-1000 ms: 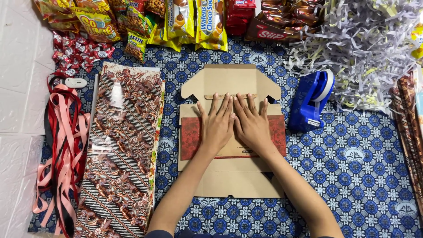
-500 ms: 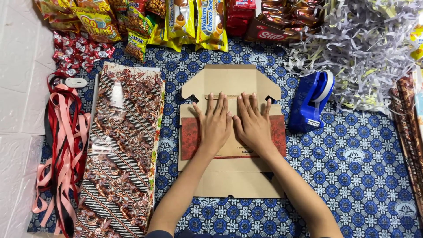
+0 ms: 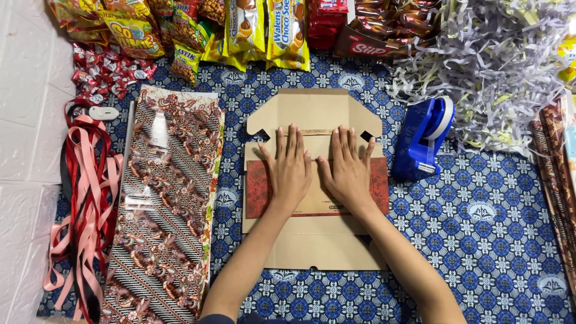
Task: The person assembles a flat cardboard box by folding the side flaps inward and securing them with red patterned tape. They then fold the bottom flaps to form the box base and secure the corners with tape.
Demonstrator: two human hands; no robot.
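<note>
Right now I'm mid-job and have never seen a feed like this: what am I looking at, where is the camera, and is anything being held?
There is no machine here, only a person's two bare hands. The single picture comes from a camera worn on the person's head, looking straight down.

The left hand and right hand lie flat, side by side, palms down on a flattened cardboard box with a red patterned band across it. Neither hand grips anything; they only press on it.

Everything rests on a blue patterned cloth. Left of the box lies a sheet of brown batik wrapping paper, then red and pink ribbons. To the right stands a blue tape dispenser, beyond it shredded paper. Snack packets line the far edge.
</note>
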